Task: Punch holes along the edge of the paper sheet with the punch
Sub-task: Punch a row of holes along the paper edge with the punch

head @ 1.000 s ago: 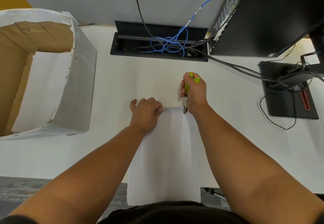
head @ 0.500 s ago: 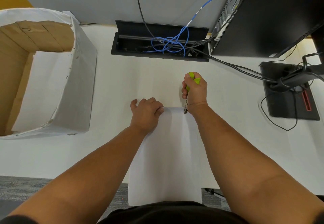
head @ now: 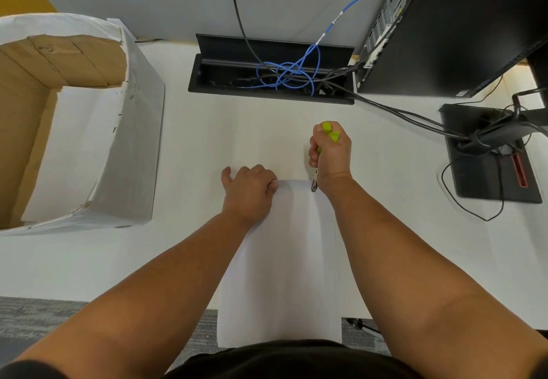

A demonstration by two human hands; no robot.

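A white paper sheet (head: 287,260) lies on the white desk and hangs over its near edge. My left hand (head: 249,192) grips the sheet's far left corner with curled fingers. My right hand (head: 330,153) is closed round the green handles of a hand punch (head: 315,181). The punch's metal jaws sit on the sheet's far edge, close to the right corner. The green handle tips stick out above my fist.
A paper-lined cardboard box (head: 74,118) stands at the left. A black cable tray (head: 269,73) with blue and black cables sits at the back. A black computer case (head: 450,29) and a monitor stand base (head: 489,153) with trailing cables are at the right.
The green handles have drawn slightly closer together in my right hand. Both hands and the sheet stay in the same place.
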